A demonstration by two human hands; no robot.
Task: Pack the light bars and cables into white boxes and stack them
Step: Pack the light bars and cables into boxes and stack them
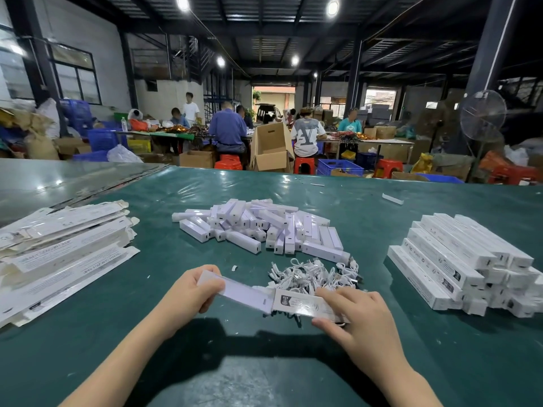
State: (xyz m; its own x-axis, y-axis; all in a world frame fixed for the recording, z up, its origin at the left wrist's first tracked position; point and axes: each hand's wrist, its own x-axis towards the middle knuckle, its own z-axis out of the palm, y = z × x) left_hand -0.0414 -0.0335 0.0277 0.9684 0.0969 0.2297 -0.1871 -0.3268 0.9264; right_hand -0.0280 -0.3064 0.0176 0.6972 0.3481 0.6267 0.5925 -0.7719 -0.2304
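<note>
1. The light bar [244, 292] is gripped at its left end by the left hand [194, 289], with the fingers curled round it. Its right end is seated in the mouth of a white box [302, 305].
2. The white box is pinched by the right hand [352, 318], thumb under and fingers over, above the green counter [264, 362].
3. From the hands, loose light bars [264, 227] are piled at 12 o'clock, cables [311, 274] at 1, packed boxes [458, 259] at 3 and flat cartons [64, 251] at 9.

Glossy, creased clear film over dark green table top [293, 186]. Smooth, faintly translucent plastic on white rectangular light bars [258, 227]. Slight sheen on printed white paperboard boxes [449, 259].
</note>
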